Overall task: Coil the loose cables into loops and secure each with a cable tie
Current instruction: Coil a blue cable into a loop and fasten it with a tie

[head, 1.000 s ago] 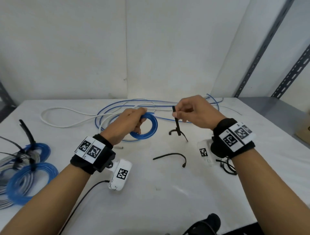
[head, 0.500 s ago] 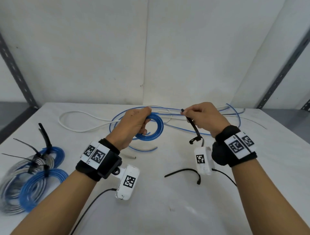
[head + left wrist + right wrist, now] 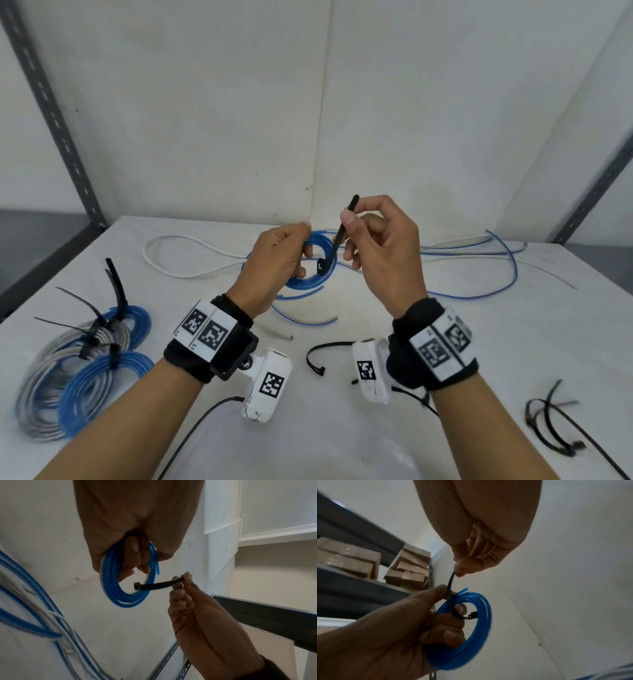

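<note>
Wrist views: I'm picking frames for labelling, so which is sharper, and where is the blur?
Left wrist view: sharper, tie crisp, coil slightly smeared. Right wrist view: softer, coil edge and boxes blurred.

A white desk [image 3: 342,428] fills the lower part of the head view, its surface matt and faintly scuffed. Behind it stand white wall panels [image 3: 205,102], meeting at a vertical seam [image 3: 323,102] near the middle. Grey slotted metal uprights [image 3: 51,113] rise at the left and right edges, and grey shelf surfaces [image 3: 34,236] sit level with the desk on either side. The right wrist view shows dark grey shelving [image 3: 351,582] carrying brown cardboard boxes [image 3: 409,572]. The left wrist view shows a white wall with raised moulding [image 3: 274,531]. Light is soft and even.
</note>
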The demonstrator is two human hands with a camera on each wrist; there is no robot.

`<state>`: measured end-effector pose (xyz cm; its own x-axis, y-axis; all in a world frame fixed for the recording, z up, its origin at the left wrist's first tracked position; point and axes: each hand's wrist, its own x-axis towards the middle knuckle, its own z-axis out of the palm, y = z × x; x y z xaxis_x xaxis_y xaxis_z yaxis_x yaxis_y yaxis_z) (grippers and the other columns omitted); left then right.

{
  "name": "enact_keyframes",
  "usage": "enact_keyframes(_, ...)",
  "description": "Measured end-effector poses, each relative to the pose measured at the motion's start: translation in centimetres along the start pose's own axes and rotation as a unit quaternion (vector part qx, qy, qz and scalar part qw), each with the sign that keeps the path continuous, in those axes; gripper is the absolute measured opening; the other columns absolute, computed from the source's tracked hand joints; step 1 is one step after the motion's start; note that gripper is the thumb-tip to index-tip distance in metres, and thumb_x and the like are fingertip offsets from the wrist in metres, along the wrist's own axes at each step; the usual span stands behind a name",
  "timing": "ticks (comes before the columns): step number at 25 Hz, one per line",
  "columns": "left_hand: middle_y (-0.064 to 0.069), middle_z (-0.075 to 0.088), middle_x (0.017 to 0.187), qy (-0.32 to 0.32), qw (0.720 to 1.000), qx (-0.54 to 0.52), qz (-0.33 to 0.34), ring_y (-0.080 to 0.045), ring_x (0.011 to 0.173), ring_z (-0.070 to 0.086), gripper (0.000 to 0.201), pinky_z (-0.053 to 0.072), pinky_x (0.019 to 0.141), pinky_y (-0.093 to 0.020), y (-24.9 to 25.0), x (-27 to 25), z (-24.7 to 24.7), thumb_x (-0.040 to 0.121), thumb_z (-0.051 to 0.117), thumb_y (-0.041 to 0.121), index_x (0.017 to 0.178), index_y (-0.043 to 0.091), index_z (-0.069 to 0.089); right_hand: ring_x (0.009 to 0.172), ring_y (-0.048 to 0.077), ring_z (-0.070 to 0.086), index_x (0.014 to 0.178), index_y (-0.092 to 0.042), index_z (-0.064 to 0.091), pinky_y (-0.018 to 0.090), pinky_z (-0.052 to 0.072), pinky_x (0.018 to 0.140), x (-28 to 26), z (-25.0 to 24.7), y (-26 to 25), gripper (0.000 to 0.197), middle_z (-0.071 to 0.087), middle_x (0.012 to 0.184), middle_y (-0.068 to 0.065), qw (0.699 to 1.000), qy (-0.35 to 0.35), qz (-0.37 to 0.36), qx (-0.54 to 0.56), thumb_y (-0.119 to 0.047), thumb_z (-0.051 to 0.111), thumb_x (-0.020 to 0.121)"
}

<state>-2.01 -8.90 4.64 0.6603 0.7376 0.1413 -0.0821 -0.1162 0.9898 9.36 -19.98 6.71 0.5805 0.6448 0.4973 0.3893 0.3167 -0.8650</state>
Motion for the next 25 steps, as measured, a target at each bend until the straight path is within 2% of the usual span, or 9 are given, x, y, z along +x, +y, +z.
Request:
enact_keyframes(5,0.013,0.035,0.049,0.053,0.998,-0.043,0.001,-0.009,0.042,0.031,0.029,0.038,0.058,-0.033,0.1,1.0,-1.3,0.104,0.047,0.020,0.075,0.016,0.051,0.067,0.030,0.071,0.095,-0.011,0.060,0.033,0.059,0.064,-0.4,2.2,0.3,0.005,0.071,0.087,0.015,0.997,0.000,-0.047,0.058,-0.010,0.063,0.099)
enact_keyframes(8,0.012,0.036,0.050,0.058,0.997,-0.039,0.016,-0.008,0.045,0.031,0.022,0.041,0.053,-0.028,0.0,1.4,-2.0,0.105,0.046,0.020,0.099,0.008,0.064,0.075,0.030,0.074,0.094,-0.007,0.062,0.035,0.062,0.072,-0.8,2.8,0.6,0.004,0.070,0.087,0.020,0.994,-0.014,-0.049,0.092,-0.008,0.064,0.097)
enact_keyframes(11,0.015,0.042,0.049,0.050,0.998,-0.017,0.039,-0.007,0.045,0.033,0.026,0.042,0.053,-0.025,0.1,1.5,-2.5,0.106,0.049,0.023,0.114,0.003,0.064,0.080,0.031,0.075,0.094,0.000,0.061,0.035,0.062,0.075,-0.7,2.9,0.6,0.005,0.070,0.091,0.024,0.990,-0.044,-0.021,0.129,-0.004,0.064,0.095)
enact_keyframes(13,0.014,0.046,0.048,0.057,0.997,-0.014,0.051,-0.007,0.044,0.035,0.027,0.041,0.054,-0.026,0.2,1.5,-2.6,0.106,0.050,0.023,0.112,0.000,0.062,0.073,0.026,0.072,0.095,0.002,0.063,0.032,0.059,0.066,-0.6,2.6,0.7,0.008,0.070,0.092,0.026,0.990,-0.071,-0.004,0.123,-0.005,0.065,0.095)
enact_keyframes(16,0.012,0.056,0.054,0.055,0.995,0.008,0.079,-0.009,0.047,0.041,0.021,0.043,0.059,-0.029,0.4,1.2,-2.6,0.105,0.053,0.025,0.103,0.005,0.061,0.059,0.016,0.054,0.101,-0.001,0.069,0.024,0.044,0.048,-0.6,2.6,1.1,0.014,0.069,0.084,0.024,0.990,-0.073,0.038,0.111,-0.013,0.066,0.095)
enact_keyframes(18,-0.006,0.063,0.066,0.033,0.995,0.006,0.099,-0.018,0.057,0.049,0.023,0.046,0.065,-0.035,0.4,1.1,-2.4,0.101,0.057,0.033,0.098,0.012,0.061,0.057,0.015,0.053,0.106,-0.002,0.070,0.023,0.045,0.049,-0.6,2.6,1.3,0.015,0.070,0.079,0.017,0.986,-0.066,0.075,0.133,-0.011,0.067,0.094)
enact_keyframes(20,-0.025,0.067,0.080,0.027,0.993,0.007,0.112,-0.027,0.063,0.051,0.025,0.046,0.068,-0.041,0.3,1.0,-2.4,0.094,0.059,0.043,0.093,0.017,0.061,0.056,0.015,0.054,0.100,-0.002,0.070,0.023,0.045,0.050,-0.6,2.7,1.4,0.012,0.068,0.080,0.018,0.982,-0.074,0.104,0.140,-0.012,0.068,0.094)
enact_keyframes(22,-0.016,0.069,0.077,0.035,0.991,0.009,0.130,-0.024,0.061,0.048,0.019,0.044,0.067,-0.041,0.4,0.9,-2.4,0.094,0.059,0.038,0.091,0.019,0.060,0.055,0.015,0.050,0.091,-0.004,0.071,0.023,0.043,0.049,-0.7,2.7,1.2,0.011,0.064,0.081,0.019,0.976,-0.085,0.132,0.147,-0.014,0.068,0.095)
enact_keyframes(25,0.006,0.061,0.063,0.035,0.986,0.032,0.160,-0.014,0.050,0.038,0.011,0.039,0.058,-0.031,0.8,0.8,-2.4,0.103,0.057,0.021,0.093,0.015,0.058,0.055,0.013,0.046,0.085,-0.008,0.072,0.021,0.041,0.049,-0.6,2.5,0.9,0.013,0.062,0.080,0.016,0.966,-0.095,0.175,0.164,-0.016,0.068,0.095)
